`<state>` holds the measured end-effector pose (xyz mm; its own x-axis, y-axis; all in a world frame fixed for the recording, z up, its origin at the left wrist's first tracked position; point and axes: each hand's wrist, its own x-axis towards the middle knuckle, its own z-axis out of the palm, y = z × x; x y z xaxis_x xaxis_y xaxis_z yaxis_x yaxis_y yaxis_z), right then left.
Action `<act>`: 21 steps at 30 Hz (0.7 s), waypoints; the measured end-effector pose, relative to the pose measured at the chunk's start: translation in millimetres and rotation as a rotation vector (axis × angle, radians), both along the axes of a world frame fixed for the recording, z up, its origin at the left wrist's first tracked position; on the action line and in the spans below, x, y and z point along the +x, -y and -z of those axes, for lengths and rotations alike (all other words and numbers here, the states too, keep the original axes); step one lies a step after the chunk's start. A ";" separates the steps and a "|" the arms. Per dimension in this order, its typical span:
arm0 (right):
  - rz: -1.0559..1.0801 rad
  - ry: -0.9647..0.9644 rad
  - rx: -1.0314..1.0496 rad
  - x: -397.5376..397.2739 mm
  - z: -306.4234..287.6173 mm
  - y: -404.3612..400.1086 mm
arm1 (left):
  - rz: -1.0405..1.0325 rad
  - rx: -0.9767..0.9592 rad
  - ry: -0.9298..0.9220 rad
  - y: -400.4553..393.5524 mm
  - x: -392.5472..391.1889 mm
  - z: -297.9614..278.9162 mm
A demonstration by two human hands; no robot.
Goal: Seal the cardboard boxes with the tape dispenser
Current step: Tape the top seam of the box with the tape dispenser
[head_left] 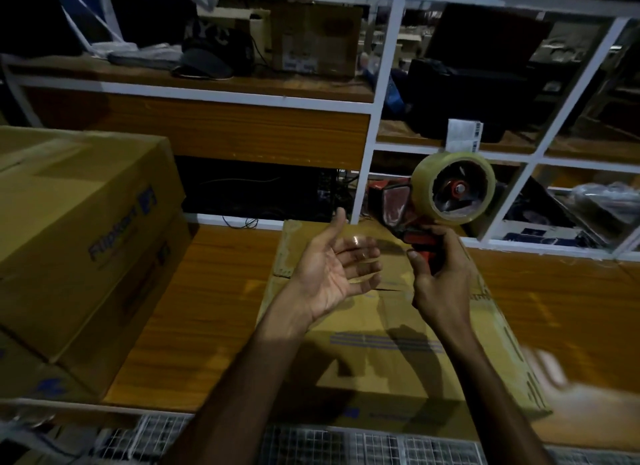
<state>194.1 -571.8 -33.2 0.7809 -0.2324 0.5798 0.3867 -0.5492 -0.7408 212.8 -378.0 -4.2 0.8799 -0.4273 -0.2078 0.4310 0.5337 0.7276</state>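
- The right hand has its grip clamped round the red handle of the tape dispenser, holding it raised above the far right part of the cardboard box.
- The dispenser carries a roll of clear tape with a red hub at its middle; the roll sits at the upper right of the tool, and the black-framed front plate points left toward the other hand.
- The left hand is palm-up with fingers spread and relaxed, its grip apart, hovering over the far half of the box, just beside the dispenser's front.
- A glossy strip seems to lie across the left fingers, perhaps a length of clear tape drawn from the dispenser, though blur makes this hard to tell.
- The cardboard box lies flat on the wooden surface, near its front edge and right of centre; its top flaps are down, with a seam showing between the two hands.
- At the left edge of the surface stands a stack of larger boxes, the upper one printed with blue lettering on its side.
- Behind the surface rises a white-framed shelf unit; on its upper wooden shelf sit a dark cap and a brown carton.
- A white label hangs off a shelf edge just above the tape roll.
- A wire mesh panel runs below the front edge of the surface.
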 end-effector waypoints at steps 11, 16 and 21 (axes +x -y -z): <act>-0.020 0.001 -0.014 9.6 0.9 -25.5 | -0.053 0.011 -0.017 -28.3 9.5 8.5; -0.048 0.024 -0.103 14.9 12.4 -38.4 | -0.123 0.240 0.109 -65.7 20.1 5.9; -0.067 0.042 -0.155 24.1 19.8 -71.5 | -0.199 0.497 0.191 -101.2 29.7 17.4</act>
